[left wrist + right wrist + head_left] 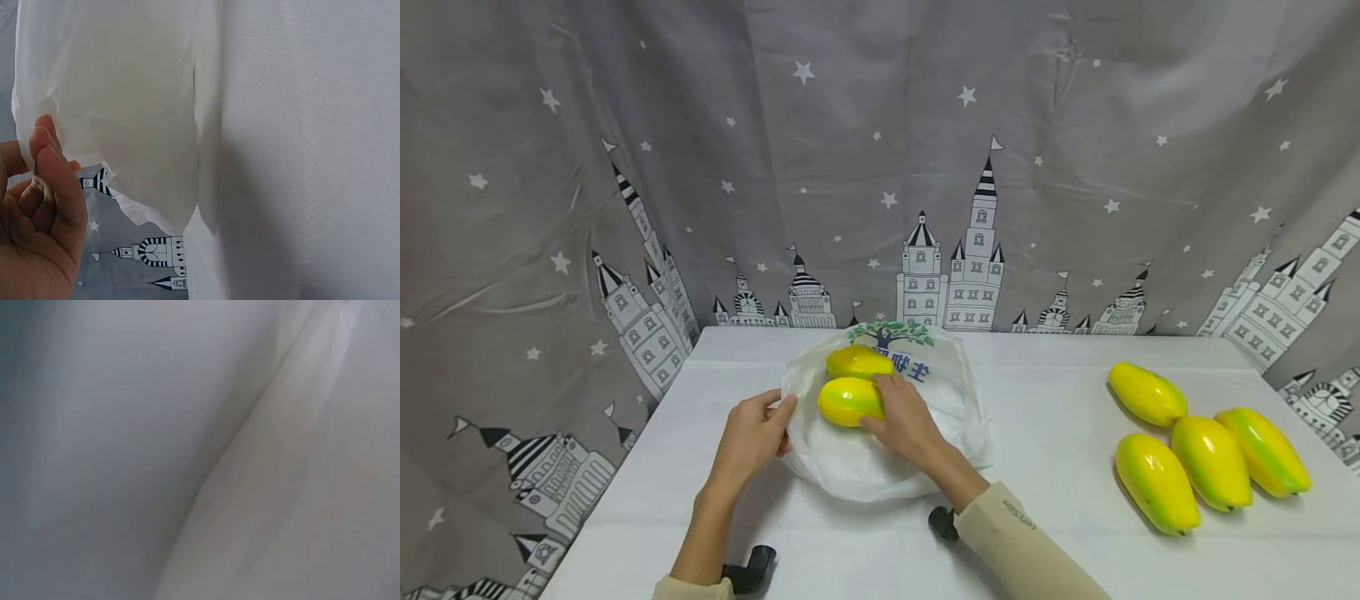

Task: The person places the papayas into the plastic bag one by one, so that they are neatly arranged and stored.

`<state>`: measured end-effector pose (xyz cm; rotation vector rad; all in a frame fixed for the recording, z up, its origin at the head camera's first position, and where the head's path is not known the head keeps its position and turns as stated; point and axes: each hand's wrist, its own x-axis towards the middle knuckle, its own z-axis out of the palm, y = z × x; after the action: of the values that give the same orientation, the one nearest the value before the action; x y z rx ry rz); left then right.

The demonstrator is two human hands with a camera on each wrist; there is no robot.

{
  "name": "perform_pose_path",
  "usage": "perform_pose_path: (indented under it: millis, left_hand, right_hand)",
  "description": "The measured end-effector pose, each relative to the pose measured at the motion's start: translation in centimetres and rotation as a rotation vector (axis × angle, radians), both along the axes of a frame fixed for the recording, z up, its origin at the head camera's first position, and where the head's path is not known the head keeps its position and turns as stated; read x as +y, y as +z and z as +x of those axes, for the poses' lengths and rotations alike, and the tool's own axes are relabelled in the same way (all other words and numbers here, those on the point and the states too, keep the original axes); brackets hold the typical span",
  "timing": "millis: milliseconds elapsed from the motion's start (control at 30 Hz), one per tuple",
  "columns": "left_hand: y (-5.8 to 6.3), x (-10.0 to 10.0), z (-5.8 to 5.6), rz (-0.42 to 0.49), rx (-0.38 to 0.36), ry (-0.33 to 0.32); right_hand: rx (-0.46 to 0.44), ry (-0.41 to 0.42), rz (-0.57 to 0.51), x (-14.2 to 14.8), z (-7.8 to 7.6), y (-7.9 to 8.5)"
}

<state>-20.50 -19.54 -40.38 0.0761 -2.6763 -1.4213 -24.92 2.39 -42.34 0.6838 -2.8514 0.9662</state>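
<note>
A white plastic bag (925, 433) with a printed green tree lies spread open at the table's middle. My left hand (751, 433) pinches its left rim between thumb and fingers; the left wrist view shows the same hand (47, 212) at the edge of the thin film. Inside the bag, my right hand (910, 417) grips the right end of a yellow-green mango (848, 402). Just behind it lies another mango (856, 362), also in the bag. The right wrist view has only blurred white film (250, 506); hand and fruit are out of sight there.
Several yellow-green mangoes (1210, 462) lie grouped on the right side of the white table (1045, 400). A grey curtain (850, 167) printed with castles and stars hangs behind the table. Black wrist devices (752, 568) sit by both sleeves.
</note>
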Motion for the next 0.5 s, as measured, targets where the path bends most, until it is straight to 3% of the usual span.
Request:
perform_pose_path:
  millis: [500]
  left_hand:
    - [-0.1, -0.1, 0.0, -0.012, 0.031, -0.015]
  right_hand:
    - [0.182, 0.032, -0.056, 2.0, 2.5, 1.5]
